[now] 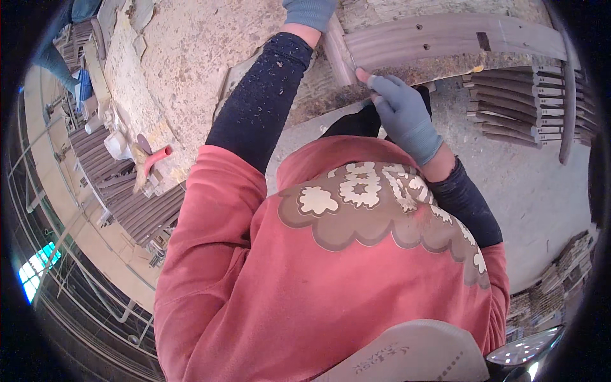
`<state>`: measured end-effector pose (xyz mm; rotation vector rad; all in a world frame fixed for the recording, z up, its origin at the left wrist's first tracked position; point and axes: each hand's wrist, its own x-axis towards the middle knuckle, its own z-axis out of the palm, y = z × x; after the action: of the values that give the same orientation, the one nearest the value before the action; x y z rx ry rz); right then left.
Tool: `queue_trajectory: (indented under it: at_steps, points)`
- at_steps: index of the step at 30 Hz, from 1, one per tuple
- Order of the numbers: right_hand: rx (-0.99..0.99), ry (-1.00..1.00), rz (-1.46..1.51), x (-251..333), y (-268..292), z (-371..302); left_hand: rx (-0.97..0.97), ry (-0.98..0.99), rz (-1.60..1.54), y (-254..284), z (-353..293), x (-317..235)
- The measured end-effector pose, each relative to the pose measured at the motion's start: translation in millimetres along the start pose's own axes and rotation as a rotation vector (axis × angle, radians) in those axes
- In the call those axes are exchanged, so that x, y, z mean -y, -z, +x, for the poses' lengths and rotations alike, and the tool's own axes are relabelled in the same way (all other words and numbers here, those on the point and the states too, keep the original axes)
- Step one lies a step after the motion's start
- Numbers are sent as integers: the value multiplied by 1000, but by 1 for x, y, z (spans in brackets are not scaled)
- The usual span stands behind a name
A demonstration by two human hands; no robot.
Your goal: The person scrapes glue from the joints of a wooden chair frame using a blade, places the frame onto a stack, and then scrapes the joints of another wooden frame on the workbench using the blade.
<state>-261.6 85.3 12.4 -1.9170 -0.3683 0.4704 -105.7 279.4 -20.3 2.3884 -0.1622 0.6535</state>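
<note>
- Up at the top edge, the left hand (309, 11) wears a blue-grey glove; its fingers are cut off by the frame, so I can't tell whether they're spread or gripping.
- Below and to its right, here's the right hand (407, 114), fingers bent, a bare tip poking out of the glove right at the joint between two pieces of wood; whether it pinches anything I can't tell.
- And the work itself: a curved wooden rail (452, 38) runs off to the right from above that fingertip, two round holes and a dark rectangular slot showing.
- Butting its end, the short wooden piece (337, 54) slants between the hands, its top running up beside the left glove.
- A thin line marks that joint, too fine to make out as gap or tool.
- Right of the right hand, a long wooden bar (568, 108) hangs across the rail's far end, partly hiding stacked wooden parts (509, 95).
- Tucked behind the right glove, a dark shape (425, 100), mostly hidden.
- Well left of and below the left hand, a red tubular object (157, 159) lies on the dusty workbench (165, 76), its far end unclear.
</note>
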Motion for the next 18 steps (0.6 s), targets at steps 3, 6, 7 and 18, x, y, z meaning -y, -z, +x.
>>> queue_trajectory:
  at_steps: [3,6,7,18]
  points:
    - [-92,155,20,-8,2,-1,-5,-22,-32,1,1,1]
    - [-160,-48,-2,3,8,4,-27,-36,-4,1,0,1]
    - [-158,-48,-6,8,12,8,-31,-34,-6,1,0,0]
    - [-120,-60,-131,7,2,5,-63,-34,-37,-1,0,0]
